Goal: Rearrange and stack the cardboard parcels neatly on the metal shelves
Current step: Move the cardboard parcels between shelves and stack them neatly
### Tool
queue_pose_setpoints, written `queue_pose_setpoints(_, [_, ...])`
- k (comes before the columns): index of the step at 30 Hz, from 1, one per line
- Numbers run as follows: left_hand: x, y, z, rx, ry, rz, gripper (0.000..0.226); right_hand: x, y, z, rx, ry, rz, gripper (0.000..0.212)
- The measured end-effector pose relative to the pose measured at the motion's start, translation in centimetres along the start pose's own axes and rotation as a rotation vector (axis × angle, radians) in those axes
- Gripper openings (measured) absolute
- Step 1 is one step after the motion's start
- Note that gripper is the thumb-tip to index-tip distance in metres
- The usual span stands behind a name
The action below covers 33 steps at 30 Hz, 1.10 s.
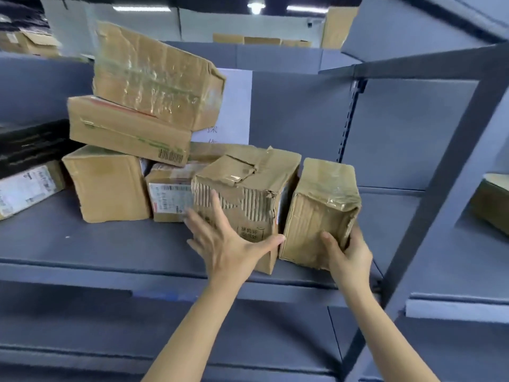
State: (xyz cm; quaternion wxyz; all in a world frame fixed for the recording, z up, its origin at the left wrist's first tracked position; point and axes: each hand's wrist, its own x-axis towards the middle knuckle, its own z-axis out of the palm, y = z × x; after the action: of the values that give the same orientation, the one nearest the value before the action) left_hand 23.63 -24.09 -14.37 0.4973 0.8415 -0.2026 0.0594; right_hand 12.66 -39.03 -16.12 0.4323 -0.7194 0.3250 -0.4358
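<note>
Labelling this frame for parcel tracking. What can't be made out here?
Head view only:
- White paper sign: its text is mostly hidden by the tilted top box.
- Torn box: lower front is covered by the left hand.
- Taped box: the right hand hides its lower corner.
- Box at the right edge: cut off.
</note>
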Motion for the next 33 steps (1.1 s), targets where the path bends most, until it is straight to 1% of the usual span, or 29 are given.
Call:
queue_pose_setpoints(2, [0.4, -0.6, -0.6, -0.020, -0.005, 0.029, 0.145, -0.5, -0.3, 0.3, 0.003, 0.029, 0.013, 0.034])
queue_pose_setpoints(5, [0.5, -1.3, -1.4, -0.029, 0.015, 0.064, 0.139, -1.6, -1.1, 0.9, 0.001, 0.059, 0.022, 0.028])
queue_pose_setpoints(9, [0.6, -1.8, -2.2, -0.067, 0.045, 0.147, 0.126, -3.4, -2.1, 1.4, -0.004, 0.094, -0.007, 0.028])
queue_pose_setpoints(13, [0.3, -2.3, -3.6, -0.157, 0.034, 0.161, 0.120, -5.5, -2.2, 1.0, 0.008, 0.146, -0.025, 0.025])
queue_pose_setpoints(18, [-1.0, -2.8, -5.1, -0.183, 0.027, 0.166, 0.121, -8.0, -2.6, 0.7, 0.035, 0.165, -0.061, 0.025])
queue_pose_setpoints(20, [-1.2, -3.6, -5.4, -0.174, 0.048, 0.209, 0.122, -8.7, -2.8, 0.8, 0.051, 0.170, -0.060, 0.028])
queue_pose_setpoints(22, [-1.3, -4.4, -5.9, -0.233, 0.064, 0.259, 0.117, -9.1, -2.8, 0.8, 0.072, 0.181, -0.046, 0.030])
queue_pose_setpoints(23, [-1.3, -4.5, -6.3, -0.286, 0.056, 0.234, 0.116, -9.3, -2.8, 0.7, 0.080, 0.185, -0.038, 0.030])
queue_pose_setpoints(25, [-0.7, -5.2, -7.0, -0.412, -0.003, 0.092, 0.115, -9.6, -2.7, 0.3, 0.085, 0.190, -0.030, 0.028])
queue_pose_setpoints(27, [0.3, -6.2, -7.7, -0.456, -0.083, -0.004, 0.101, -9.8, -2.7, -0.1, 0.099, 0.188, -0.037, 0.029])
queue_pose_setpoints(29, [0.8, -6.6, -8.4, -0.442, -0.165, -0.020, 0.084, -10.0, -2.7, -0.8, 0.108, 0.169, -0.048, 0.028])
queue_pose_setpoints(30, [0.8, -6.6, -8.7, -0.445, -0.209, -0.021, 0.084, -10.1, -2.7, -1.2, 0.120, 0.158, -0.048, 0.026])
queue_pose_setpoints(33, [-0.1, -6.2, -8.7, -0.508, -0.275, -0.029, 0.098, -10.7, -2.6, -2.3, 0.178, 0.112, -0.039, 0.021])
